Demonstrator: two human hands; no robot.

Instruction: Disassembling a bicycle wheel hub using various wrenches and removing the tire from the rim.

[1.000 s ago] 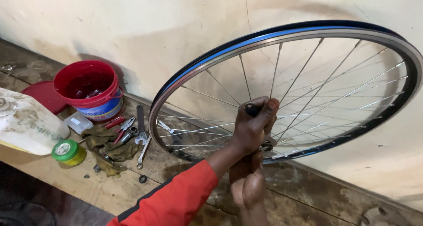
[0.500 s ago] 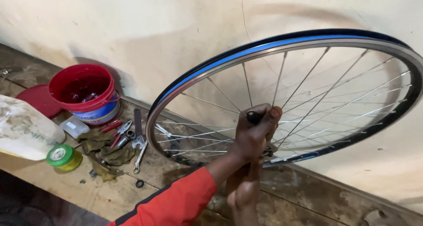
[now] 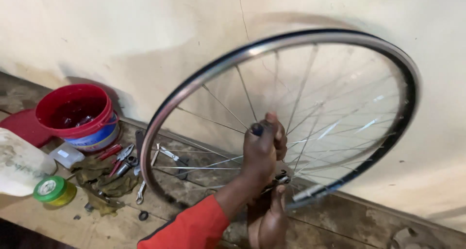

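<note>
We held a spoked metal bicycle wheel with a dark, silver-edged rim (image 3: 204,86) upright over the worn wooden workbench (image 3: 87,227), close to the pale plastered wall (image 3: 145,30). Our left hand (image 3: 262,149), red sleeve at the wrist, was closed around a dark-handled tool (image 3: 257,129) at the hub. Our right hand (image 3: 268,220) came up from below to the axle end (image 3: 283,179); whether it truly gripped we could not tell (the fingers were half hidden).

We judged the wheel light but awkward, the rim stiff, the thin spokes easily bent. The hub or rim seemed the safe places to hold.

To the left stood a red plastic bucket (image 3: 77,114), with red-handled pliers (image 3: 119,159) and wrenches on a greasy rag (image 3: 104,181), and a green-lidded tin (image 3: 54,190) nearer the edge.
</note>
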